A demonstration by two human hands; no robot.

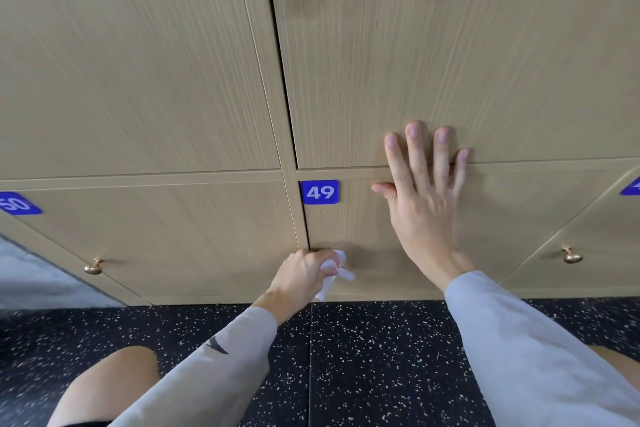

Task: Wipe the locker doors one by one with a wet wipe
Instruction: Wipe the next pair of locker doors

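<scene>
Low on locker door 49 (363,229), the left hand (304,270) grips a crumpled wet wipe (332,270); the right hand (422,191) presses flat above, fingers spread.

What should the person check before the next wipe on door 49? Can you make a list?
1. Wipe held in the left hand: ok, the fingers grip it.
2. Wipe touching door 49: ok, it sits against the door's lower left part.
3. Right hand steadying: ok, it lies flat, fingers spread, across the seam between door 49 and the door above.
4. Door 49 closed: ok, it looks flush with its frame.
5. Door 49's knob out of the way: cannot tell, the left hand and wipe cover that spot.
6. Wipe wet enough: cannot tell.
</scene>
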